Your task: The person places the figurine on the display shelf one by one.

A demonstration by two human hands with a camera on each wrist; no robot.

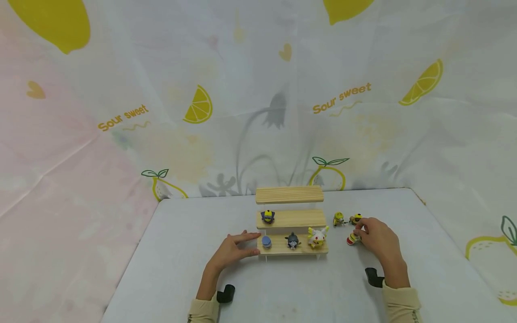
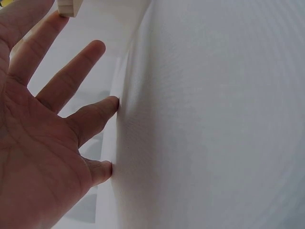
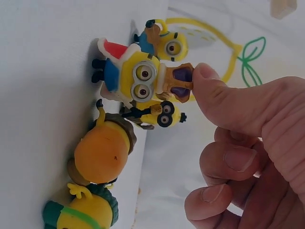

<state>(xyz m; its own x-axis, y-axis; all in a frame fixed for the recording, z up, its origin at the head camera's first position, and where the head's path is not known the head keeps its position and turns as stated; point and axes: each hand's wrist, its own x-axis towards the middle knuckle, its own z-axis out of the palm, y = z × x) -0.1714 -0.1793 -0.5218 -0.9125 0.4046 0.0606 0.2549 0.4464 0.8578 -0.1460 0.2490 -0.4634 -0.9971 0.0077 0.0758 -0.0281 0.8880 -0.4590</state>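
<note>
1. A printed backdrop [image 1: 242,148], with lemons and the words "Sour sweet", hangs behind the worktop.
2. The white worktop [image 1: 194,224] carries the rack and several figures.
3. A three-tier wooden rack [image 1: 291,219] stands near the worktop's far side.
4. Of the two hands, the left hand [image 1: 230,251] has its fingers spread, at the rack's left end; in the left wrist view one fingertip touches a wooden corner. The right hand [image 1: 379,240] is well right of the rack, its thumb on the crown of a figure it pinches.
5. On the lowest board, a white-eared figure [image 1: 318,237] is at the right and a dark grey figure [image 1: 292,241] near the middle.
6. That crowned figure [image 3: 128,78] has a red-and-white cape and stands upright, beside other figures [image 3: 101,151].
7. A yellow-and-navy figure [image 1: 267,216] sits left on the middle board.
8. A small blue piece [image 1: 266,242] sits left on the lowest board.
</note>
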